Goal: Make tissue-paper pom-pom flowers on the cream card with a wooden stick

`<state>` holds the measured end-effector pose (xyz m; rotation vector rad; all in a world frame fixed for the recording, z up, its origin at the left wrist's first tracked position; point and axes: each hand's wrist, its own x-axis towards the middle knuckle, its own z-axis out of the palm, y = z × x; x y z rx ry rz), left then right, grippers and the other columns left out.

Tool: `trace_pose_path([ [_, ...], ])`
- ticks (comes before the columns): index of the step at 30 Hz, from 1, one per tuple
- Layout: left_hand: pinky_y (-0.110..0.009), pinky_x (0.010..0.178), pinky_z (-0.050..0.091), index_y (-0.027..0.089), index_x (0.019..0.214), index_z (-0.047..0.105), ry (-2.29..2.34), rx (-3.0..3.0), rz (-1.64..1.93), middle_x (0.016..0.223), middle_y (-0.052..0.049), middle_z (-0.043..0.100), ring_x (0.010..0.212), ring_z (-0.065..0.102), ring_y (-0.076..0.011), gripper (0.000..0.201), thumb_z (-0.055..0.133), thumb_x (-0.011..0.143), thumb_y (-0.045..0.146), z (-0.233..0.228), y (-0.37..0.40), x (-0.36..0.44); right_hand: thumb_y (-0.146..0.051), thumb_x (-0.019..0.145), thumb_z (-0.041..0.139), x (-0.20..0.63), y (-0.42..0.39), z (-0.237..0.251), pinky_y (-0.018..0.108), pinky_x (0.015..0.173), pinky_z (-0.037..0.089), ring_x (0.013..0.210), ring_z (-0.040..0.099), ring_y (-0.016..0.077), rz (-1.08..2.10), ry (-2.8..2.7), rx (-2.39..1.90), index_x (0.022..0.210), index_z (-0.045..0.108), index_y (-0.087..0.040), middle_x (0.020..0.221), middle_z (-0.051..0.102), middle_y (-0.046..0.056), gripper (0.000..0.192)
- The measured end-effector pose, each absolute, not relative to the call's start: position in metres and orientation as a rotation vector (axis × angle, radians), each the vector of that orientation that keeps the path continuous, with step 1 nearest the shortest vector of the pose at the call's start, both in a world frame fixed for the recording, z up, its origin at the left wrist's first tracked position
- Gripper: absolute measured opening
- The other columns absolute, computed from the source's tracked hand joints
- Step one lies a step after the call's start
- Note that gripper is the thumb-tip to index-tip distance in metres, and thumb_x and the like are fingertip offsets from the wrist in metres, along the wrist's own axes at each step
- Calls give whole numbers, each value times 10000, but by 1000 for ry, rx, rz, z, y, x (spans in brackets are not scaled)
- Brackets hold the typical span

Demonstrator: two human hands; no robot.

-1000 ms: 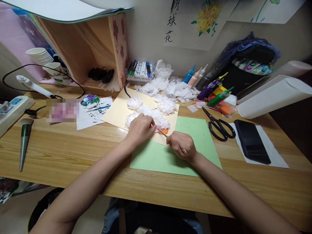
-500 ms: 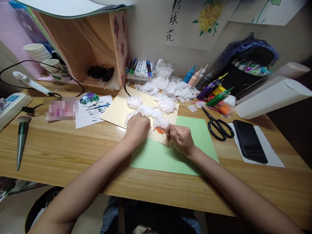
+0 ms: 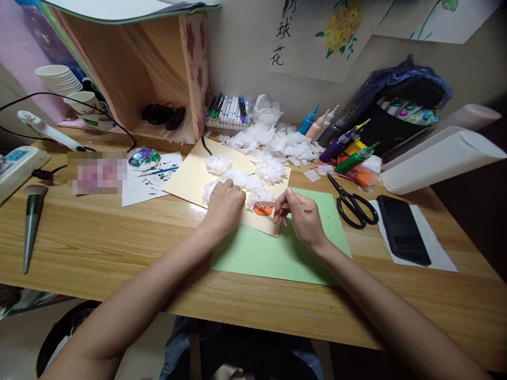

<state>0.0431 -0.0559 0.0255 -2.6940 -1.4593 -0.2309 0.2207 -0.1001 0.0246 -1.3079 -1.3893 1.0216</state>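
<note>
A cream paper sheet bears several fluffy white tissue-paper tufts and a black curved line. Near its front edge lies a flat orange patch, which looks like clay. My left hand is closed, knuckles up, on the sheet among the lower tufts; whatever its fingers hold is hidden. In my right hand a thin wooden craft stick is pinched, its flat end just over the upper edge of the orange patch. Under the cream sheet lies a green paper sheet.
Black scissors and a phone lie to the right. Loose white tissue squares, a marker box and paint bottles line the back. At left are a painted palette, a makeup brush and a power strip.
My right hand has shifted slightly right and turned, its fingers loosened and more visible around the stick. More of the orange patch shows. The left hand stays nearly in place.
</note>
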Motion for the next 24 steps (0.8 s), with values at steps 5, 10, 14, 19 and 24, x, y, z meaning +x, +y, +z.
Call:
trace_pose_path([
  [5, -363, 650, 349, 146, 695, 686, -1475, -2687, -217, 771, -98, 695, 823, 549, -259, 222, 499, 799, 87, 26, -56, 45, -294, 955, 306, 229, -119, 16, 247, 533, 421, 481, 528, 107, 516, -1853, -1179, 610, 535, -193, 506, 574, 0, 427],
  [10, -365, 652, 354, 141, 716, 692, -1482, -2682, -204, 789, -106, 697, 823, 551, -259, 229, 487, 799, 79, 27, -57, 45, -236, 953, 293, 229, -116, 14, 232, 527, 413, 480, 526, 104, 416, -1953, -1086, 617, 513, -198, 496, 562, -11, 404],
  [14, -364, 650, 356, 143, 734, 695, -1474, -2691, -220, 790, -113, 694, 826, 550, -261, 238, 476, 799, 77, 27, -57, 44, -268, 963, 282, 227, -111, 12, 237, 538, 419, 482, 531, 108, 444, -2004, -1093, 628, 509, -201, 505, 558, -10, 409],
  [19, -363, 658, 362, 142, 748, 702, -1491, -2700, -213, 798, -119, 694, 832, 548, -263, 238, 477, 803, 86, 27, -57, 44, -299, 970, 262, 226, -106, 11, 240, 527, 403, 474, 505, 105, 417, -2026, -1119, 589, 477, -203, 505, 538, -3, 448],
  [24, -367, 658, 365, 133, 734, 702, -1498, -2712, -214, 787, -124, 689, 833, 545, -267, 236, 482, 812, 96, 28, -58, 44, -373, 972, 267, 219, -99, 18, 249, 531, 400, 466, 497, 106, 525, -1974, -1207, 564, 472, -200, 493, 528, -1, 489],
])
